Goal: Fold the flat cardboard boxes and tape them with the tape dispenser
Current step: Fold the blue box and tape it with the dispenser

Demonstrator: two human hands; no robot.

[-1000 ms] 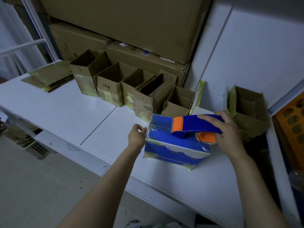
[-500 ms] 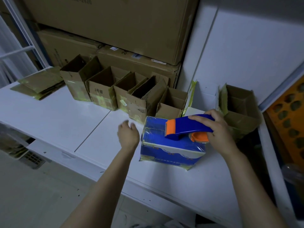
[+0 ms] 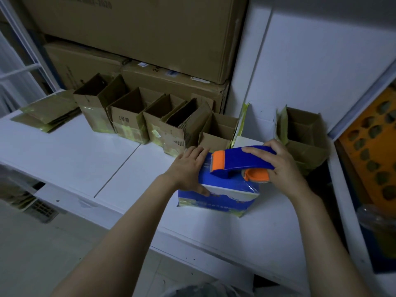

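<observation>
Head, blue box (image 3: 214, 203) (glossy), tape dispenser (image 3: 240, 161) atop

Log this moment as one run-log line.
step: taping blue box | left hand: flat on box top | right hand: gripping tape dispenser on box | brown boxes: open, behind

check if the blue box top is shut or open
Shut: the blue box top lies flat under the left hand and tape dispenser.

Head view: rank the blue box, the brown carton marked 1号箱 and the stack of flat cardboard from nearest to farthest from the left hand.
1. Blue box: directly under the left hand, which presses on its top.
2. Carton marked 1号箱: farther back and to the left, standing open.
3. Stack of flat cardboard: farthest left, lying flat.
</observation>
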